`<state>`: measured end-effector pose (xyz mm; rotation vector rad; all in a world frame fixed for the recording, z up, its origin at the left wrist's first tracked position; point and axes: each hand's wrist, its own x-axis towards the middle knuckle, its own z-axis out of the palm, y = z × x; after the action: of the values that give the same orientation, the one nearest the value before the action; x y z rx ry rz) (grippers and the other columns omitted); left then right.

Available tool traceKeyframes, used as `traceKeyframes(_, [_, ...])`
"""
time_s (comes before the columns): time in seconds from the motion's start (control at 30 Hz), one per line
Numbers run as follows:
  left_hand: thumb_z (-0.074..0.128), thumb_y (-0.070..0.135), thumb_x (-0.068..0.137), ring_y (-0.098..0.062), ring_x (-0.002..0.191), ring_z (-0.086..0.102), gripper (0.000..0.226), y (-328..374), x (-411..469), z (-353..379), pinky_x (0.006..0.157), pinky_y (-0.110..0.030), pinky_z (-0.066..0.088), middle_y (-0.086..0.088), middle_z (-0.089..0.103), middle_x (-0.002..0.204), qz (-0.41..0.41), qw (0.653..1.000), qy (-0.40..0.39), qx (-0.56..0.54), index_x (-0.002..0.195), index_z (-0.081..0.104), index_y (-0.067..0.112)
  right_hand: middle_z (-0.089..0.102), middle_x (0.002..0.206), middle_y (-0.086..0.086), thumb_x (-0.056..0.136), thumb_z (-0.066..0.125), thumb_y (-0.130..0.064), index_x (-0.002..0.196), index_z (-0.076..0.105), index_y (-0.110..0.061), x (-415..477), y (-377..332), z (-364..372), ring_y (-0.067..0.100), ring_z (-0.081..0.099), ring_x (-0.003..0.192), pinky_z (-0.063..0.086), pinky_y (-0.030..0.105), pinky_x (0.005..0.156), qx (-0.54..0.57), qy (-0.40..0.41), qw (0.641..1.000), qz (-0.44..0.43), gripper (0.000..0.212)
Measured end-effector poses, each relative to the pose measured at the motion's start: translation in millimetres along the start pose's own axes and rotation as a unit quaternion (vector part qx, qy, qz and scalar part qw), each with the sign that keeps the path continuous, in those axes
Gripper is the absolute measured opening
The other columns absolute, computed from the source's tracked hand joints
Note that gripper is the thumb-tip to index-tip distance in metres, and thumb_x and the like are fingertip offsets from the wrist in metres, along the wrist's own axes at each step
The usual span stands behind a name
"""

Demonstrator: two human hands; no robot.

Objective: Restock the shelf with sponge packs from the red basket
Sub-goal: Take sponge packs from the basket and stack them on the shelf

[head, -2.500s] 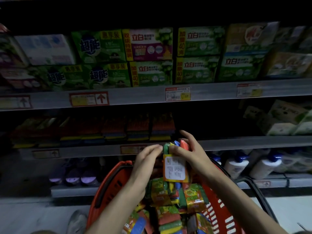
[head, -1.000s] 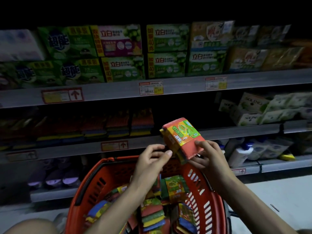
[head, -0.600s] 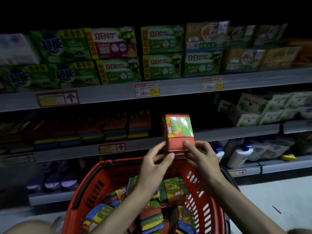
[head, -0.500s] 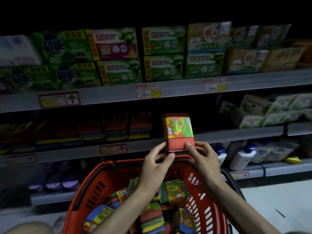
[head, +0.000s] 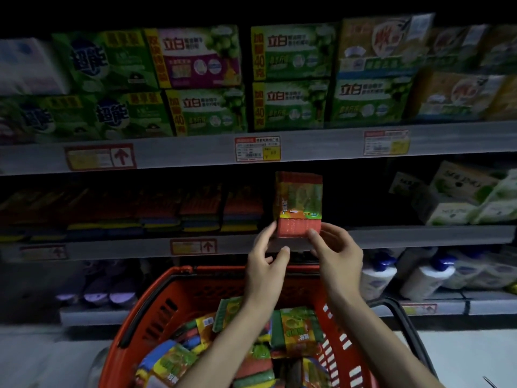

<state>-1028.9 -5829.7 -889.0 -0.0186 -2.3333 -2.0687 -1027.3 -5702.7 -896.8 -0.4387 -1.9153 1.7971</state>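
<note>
A sponge pack (head: 298, 204) with a red top face and a green-yellow label is held at the front edge of the middle shelf (head: 391, 238), its far end in the dark gap to the right of the shelved sponge packs (head: 240, 211). My left hand (head: 265, 257) pinches its near left corner and my right hand (head: 334, 249) pinches its near right corner. Below my arms stands the red basket (head: 156, 309) with several sponge packs (head: 296, 329) inside.
Green soap boxes (head: 291, 79) fill the upper shelf. White-green boxes (head: 464, 197) lie at the right of the middle shelf. White bottles with blue caps (head: 419, 275) stand on the low shelf at right, and dark purple items (head: 95, 292) at left.
Both hands have lifted the pack out of the basket, turned it flat with the label up, and pushed it forward and up into the gap on the middle shelf.
</note>
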Motion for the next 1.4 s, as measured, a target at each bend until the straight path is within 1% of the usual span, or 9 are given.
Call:
traceKeyframes(0.17, [0.059, 0.015, 0.102, 0.017, 0.115, 0.048, 0.049, -4.6, 13.3, 1.7, 0.081, -0.002, 0.044, 0.013, 0.038, 0.149, -0.003, 0.999, 0.020, 0.024, 0.144, 0.050, 0.038, 0.073, 0.109, -0.007, 0.095, 0.071, -0.027, 0.118, 0.066, -0.023, 5.5, 6.9, 11.9, 0.009, 0.069, 0.108, 0.059, 0.047, 0.095, 0.033, -0.001, 0.999, 0.026, 0.024])
traceKeyframes(0.27, [0.058, 0.016, 0.103, 0.005, 0.123, 0.044, 0.051, -3.7, 17.8, 3.1, 0.077, 0.002, 0.039, 0.015, 0.036, 0.148, -0.021, 0.999, 0.022, 0.023, 0.150, 0.046, 0.030, 0.070, 0.112, -0.007, 0.097, 0.068, -0.018, 0.122, 0.063, -0.021, 6.3, 7.9, 15.0, 0.012, 0.068, 0.110, 0.061, 0.034, 0.087, 0.054, -0.017, 0.998, 0.031, 0.026])
traceKeyframes(0.57, [0.061, 0.016, 0.100, 0.010, 0.095, 0.060, 0.059, -9.8, 22.4, 6.9, 0.069, -0.001, 0.044, 0.012, 0.066, 0.113, -0.078, 0.995, 0.046, -0.030, 0.154, 0.040, 0.027, 0.070, 0.115, 0.003, 0.096, 0.065, -0.010, 0.133, 0.060, -0.014, 10.3, 14.1, 18.6, 0.013, 0.068, 0.101, 0.056, 0.020, 0.068, -0.002, -0.072, 0.997, 0.012, 0.037])
traceKeyframes(0.7, [0.061, 0.016, 0.100, 0.009, 0.095, 0.060, 0.061, -9.9, 21.4, 8.1, 0.080, -0.009, 0.042, 0.020, 0.065, 0.100, -0.087, 0.994, 0.054, -0.042, 0.155, 0.038, 0.028, 0.067, 0.123, 0.000, 0.093, 0.067, -0.015, 0.141, 0.056, -0.017, 11.3, 12.6, 21.1, 0.018, 0.067, 0.106, 0.059, 0.029, 0.075, -0.010, -0.082, 0.997, 0.009, 0.049])
traceKeyframes(0.9, [0.061, 0.017, 0.100, 0.007, 0.093, 0.060, 0.060, -4.6, 25.6, 12.9, 0.062, 0.002, 0.042, -0.001, 0.066, 0.122, -0.092, 0.993, 0.062, -0.041, 0.154, 0.039, 0.027, 0.069, 0.123, 0.004, 0.094, 0.064, -0.006, 0.143, 0.055, -0.018, 14.6, 9.8, 19.7, 0.018, 0.068, 0.107, 0.060, 0.027, 0.074, 0.006, -0.100, 0.995, 0.011, 0.051])
traceKeyframes(1.03, [0.060, 0.017, 0.100, 0.009, 0.089, 0.056, 0.059, 0.7, 26.3, 15.3, 0.059, 0.003, 0.040, 0.003, 0.060, 0.126, -0.092, 0.993, 0.070, -0.038, 0.155, 0.038, 0.024, 0.069, 0.123, 0.000, 0.088, 0.066, -0.021, 0.139, 0.057, -0.022, 13.7, 4.4, 20.4, 0.018, 0.066, 0.111, 0.059, 0.042, 0.088, 0.011, -0.106, 0.994, 0.016, 0.053])
traceKeyframes(1.17, [0.059, 0.016, 0.100, 0.009, 0.087, 0.055, 0.058, 5.0, 25.2, 18.1, 0.066, -0.007, 0.041, 0.024, 0.053, 0.100, -0.103, 0.990, 0.079, -0.056, 0.154, 0.039, 0.023, 0.070, 0.117, -0.006, 0.092, 0.066, -0.011, 0.139, 0.058, -0.021, 15.6, 2.7, 18.3, 0.014, 0.067, 0.105, 0.057, 0.039, 0.086, 0.012, -0.115, 0.993, 0.014, 0.049])
traceKeyframes(1.33, [0.057, 0.015, 0.102, 0.013, 0.087, 0.050, 0.056, 11.0, 24.2, 18.1, 0.085, -0.019, 0.042, 0.028, 0.052, 0.097, -0.109, 0.986, 0.097, -0.074, 0.155, 0.040, 0.020, 0.068, 0.121, 0.004, 0.090, 0.067, -0.021, 0.140, 0.055, -0.018, 20.3, 5.1, 19.5, 0.023, 0.069, 0.103, 0.056, 0.019, 0.071, 0.012, -0.127, 0.992, 0.024, 0.052])
traceKeyframes(1.4, [0.056, 0.015, 0.102, 0.012, 0.086, 0.048, 0.055, 13.0, 24.7, 18.1, 0.092, -0.025, 0.039, 0.025, 0.054, 0.102, -0.108, 0.985, 0.105, -0.085, 0.155, 0.040, 0.018, 0.070, 0.116, 0.007, 0.088, 0.068, -0.025, 0.136, 0.057, -0.016, 22.8, 3.6, 19.9, 0.025, 0.070, 0.100, 0.057, 0.026, 0.073, 0.001, -0.124, 0.992, 0.033, 0.049])
